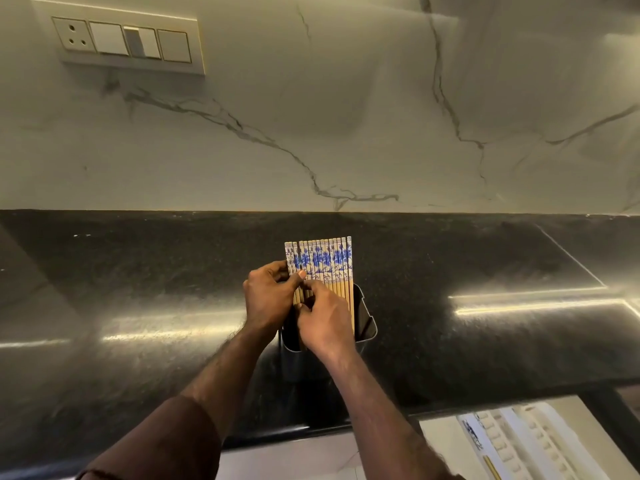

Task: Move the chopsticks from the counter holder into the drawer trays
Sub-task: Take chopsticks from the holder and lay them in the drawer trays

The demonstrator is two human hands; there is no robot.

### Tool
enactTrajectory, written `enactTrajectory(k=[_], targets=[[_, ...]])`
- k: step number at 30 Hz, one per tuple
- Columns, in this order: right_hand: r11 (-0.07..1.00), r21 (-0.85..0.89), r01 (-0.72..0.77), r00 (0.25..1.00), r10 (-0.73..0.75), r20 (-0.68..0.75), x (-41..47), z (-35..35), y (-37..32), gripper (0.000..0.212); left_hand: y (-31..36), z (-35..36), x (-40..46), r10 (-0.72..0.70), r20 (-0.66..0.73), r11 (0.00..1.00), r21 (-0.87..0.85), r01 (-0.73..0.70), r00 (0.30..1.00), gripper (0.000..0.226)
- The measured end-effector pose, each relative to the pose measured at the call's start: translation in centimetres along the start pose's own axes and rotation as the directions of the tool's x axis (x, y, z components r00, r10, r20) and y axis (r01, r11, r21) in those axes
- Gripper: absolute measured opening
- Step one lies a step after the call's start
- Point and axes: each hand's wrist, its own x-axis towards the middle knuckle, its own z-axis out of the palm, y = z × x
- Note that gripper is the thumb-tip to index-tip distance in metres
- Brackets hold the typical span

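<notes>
Several wooden chopsticks (pixel 325 263) with blue-and-white floral tops stand upright in a row in a dark holder (pixel 365 320) on the black counter. My left hand (pixel 268 297) pinches the leftmost chopsticks between thumb and fingers. My right hand (pixel 325 322) is closed around the wooden shafts just above the holder's rim, covering most of the holder's front. At the lower right, an open drawer shows white notched trays (pixel 533 441) with a chopstick (pixel 491 467) lying in one.
The glossy black counter (pixel 138 289) runs left to right below a marble backsplash. A switch panel (pixel 124 39) sits on the wall at the upper left. The counter's front edge lies just above the drawer.
</notes>
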Motion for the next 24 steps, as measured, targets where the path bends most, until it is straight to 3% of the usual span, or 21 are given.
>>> enactTrajectory(k=[10,15,18,20,24], targets=[[0.996,0.075,0.045,0.995,-0.051,0.081,-0.4,-2.2,-0.9,0.035,4.9,-1.6,-1.4,0.061,-0.068,0.981,-0.177,-0.072,0.996,0.020],[0.972,0.188,0.142,0.985,-0.158,0.070,-1.9,-6.8,-2.9,0.024,12.7,-2.4,-2.8,0.199,0.077,0.939,-0.301,-0.167,0.977,0.025],[0.887,0.449,0.108,0.978,-0.176,0.113,-3.6,-10.9,-3.2,0.018,17.2,-1.5,-4.2,0.263,0.135,0.907,-0.373,-0.197,0.955,0.028],[0.829,0.554,0.084,0.972,-0.190,0.137,-5.1,-13.9,-2.4,0.016,19.1,-0.2,-5.5,0.270,0.158,0.892,-0.411,-0.186,0.950,0.030],[0.799,0.600,0.043,0.971,-0.174,0.162,-8.0,-19.7,1.7,0.013,20.3,4.5,-9.0,0.228,0.249,0.875,-0.476,-0.086,0.941,0.032]])
